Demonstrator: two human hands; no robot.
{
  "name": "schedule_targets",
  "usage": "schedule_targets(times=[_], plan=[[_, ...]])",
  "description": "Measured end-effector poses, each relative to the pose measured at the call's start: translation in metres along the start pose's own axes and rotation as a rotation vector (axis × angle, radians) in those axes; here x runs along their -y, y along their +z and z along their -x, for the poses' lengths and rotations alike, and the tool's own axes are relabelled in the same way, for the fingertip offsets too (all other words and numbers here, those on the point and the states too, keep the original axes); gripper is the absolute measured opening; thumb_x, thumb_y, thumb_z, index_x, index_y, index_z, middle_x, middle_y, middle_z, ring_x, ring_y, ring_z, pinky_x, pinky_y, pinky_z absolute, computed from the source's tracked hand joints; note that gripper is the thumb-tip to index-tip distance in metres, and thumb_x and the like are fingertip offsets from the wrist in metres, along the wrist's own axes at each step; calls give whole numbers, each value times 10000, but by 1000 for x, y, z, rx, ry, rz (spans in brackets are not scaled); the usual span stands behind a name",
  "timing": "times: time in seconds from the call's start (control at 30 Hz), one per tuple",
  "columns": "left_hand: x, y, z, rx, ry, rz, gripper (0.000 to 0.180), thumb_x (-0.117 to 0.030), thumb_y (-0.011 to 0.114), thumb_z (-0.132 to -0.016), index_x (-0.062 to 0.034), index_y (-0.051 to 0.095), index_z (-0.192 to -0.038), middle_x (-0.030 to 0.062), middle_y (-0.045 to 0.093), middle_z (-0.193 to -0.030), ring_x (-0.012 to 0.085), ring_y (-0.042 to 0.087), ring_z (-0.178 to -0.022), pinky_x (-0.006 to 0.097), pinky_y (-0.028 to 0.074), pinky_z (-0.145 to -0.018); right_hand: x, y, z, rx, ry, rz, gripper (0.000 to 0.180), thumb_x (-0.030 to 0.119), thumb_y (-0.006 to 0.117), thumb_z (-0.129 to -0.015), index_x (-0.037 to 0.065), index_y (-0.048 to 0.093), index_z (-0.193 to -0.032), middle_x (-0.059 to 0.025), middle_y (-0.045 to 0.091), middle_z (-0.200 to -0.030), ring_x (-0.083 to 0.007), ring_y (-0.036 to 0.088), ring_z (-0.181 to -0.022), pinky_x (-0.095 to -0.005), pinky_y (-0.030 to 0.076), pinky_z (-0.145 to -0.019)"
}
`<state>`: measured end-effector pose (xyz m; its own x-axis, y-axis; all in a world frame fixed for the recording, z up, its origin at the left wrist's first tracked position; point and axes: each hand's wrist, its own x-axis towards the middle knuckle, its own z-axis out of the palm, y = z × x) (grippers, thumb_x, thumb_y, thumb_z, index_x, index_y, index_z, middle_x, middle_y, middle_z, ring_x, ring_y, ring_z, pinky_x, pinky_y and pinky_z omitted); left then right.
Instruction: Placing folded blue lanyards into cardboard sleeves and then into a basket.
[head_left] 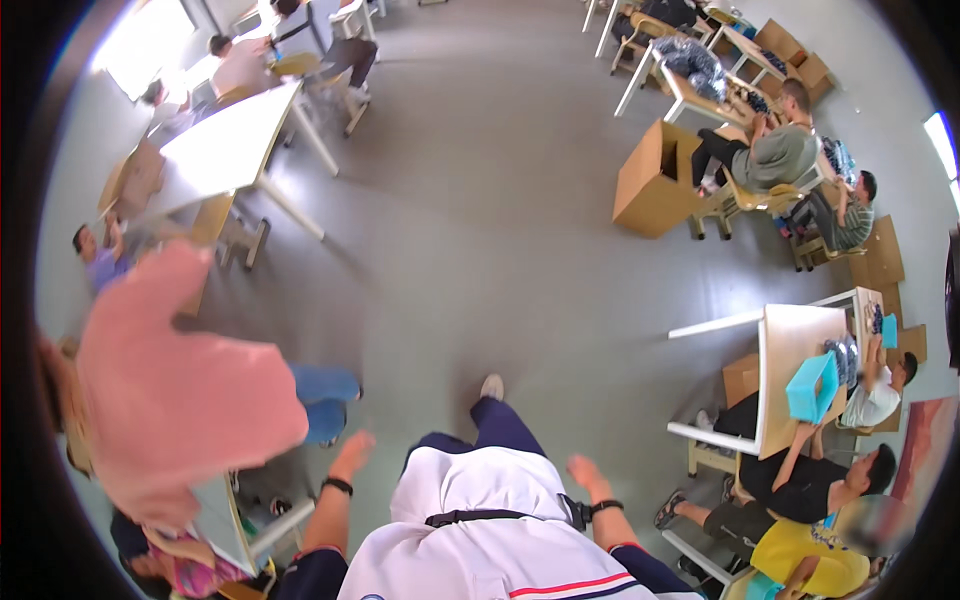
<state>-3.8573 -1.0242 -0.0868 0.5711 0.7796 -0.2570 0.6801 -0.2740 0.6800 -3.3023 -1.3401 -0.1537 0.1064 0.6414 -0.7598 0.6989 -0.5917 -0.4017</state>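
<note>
My left hand (pixel 352 456) hangs in the air at my left side, a dark band round its wrist. Its fingers look loosely stretched, with nothing in them. On my other side, my right hand (pixel 590 477) also swings free, wearing a dark wristband, its fingers slightly apart and holding nothing. Neither hand touches a thing. Between them are my white top (pixel 480 478) with a black waist strap (pixel 490 517) and my dark trousers. One light shoe (pixel 492 387) is forward on the grey floor (pixel 470 250).
Close on my left stands a person in a pink top (pixel 190 380). Beyond is a white table (pixel 220 150) with seated people. Along the right, people sit at a table (pixel 790 350) with a turquoise basket (pixel 812 387). A large cardboard box (pixel 650 180) stands farther ahead.
</note>
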Motion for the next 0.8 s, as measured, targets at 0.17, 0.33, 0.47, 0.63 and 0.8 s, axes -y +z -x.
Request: schedule_targets(times=[0.17, 0.33, 0.47, 0.63, 0.8], plan=[[-13, 19, -39, 696, -564, -74, 317, -313, 540, -824, -64, 685, -955, 147, 694, -989, 298, 651, -906, 429, 495, -847, 180, -397, -99, -549, -91, -130, 259, 186, 536, -900, 38, 590, -1106, -205, 661, -1029, -379, 625, -984, -437, 507, -834], [1, -40, -216, 655, -711, 72, 301, -289, 548, -841, -76, 665, -1018, 142, 685, -1031, 300, 639, -948, 425, 496, -862, 262, -610, -235, -805, -239, -104, 252, 155, 541, -902, 31, 594, -1115, -179, 667, -1029, -341, 640, -966, -398, 514, -833], [50, -103, -487, 781, -497, -204, 297, -269, 555, -855, -86, 649, -1069, 137, 678, -1066, 302, 629, -981, 422, 497, -874, 208, -610, -347, -654, 15, -115, 186, 175, 528, -901, 70, 582, -1045, -213, 650, -966, -409, 611, -933, -471, 495, -811], [9, -250, -898, -40, -273, -195, 175, -99, 570, -845, -92, 626, -1011, 52, 667, -917, 228, 629, -793, 347, 517, -682, 139, -559, -425, 280, 287, -147, 277, 260, 554, -849, 84, 707, -999, -88, 713, -887, -279, 656, -724, -440, 514, -649], [-246, -434, -1241, -235, 65, 389, 162, -57, 490, -870, -10, 613, -965, 57, 653, -837, 122, 582, -741, 253, 476, -692, 233, -640, -444, 114, 303, -291, 276, 281, 532, -849, 83, 693, -954, -171, 680, -950, -319, 642, -876, -411, 522, -770]])
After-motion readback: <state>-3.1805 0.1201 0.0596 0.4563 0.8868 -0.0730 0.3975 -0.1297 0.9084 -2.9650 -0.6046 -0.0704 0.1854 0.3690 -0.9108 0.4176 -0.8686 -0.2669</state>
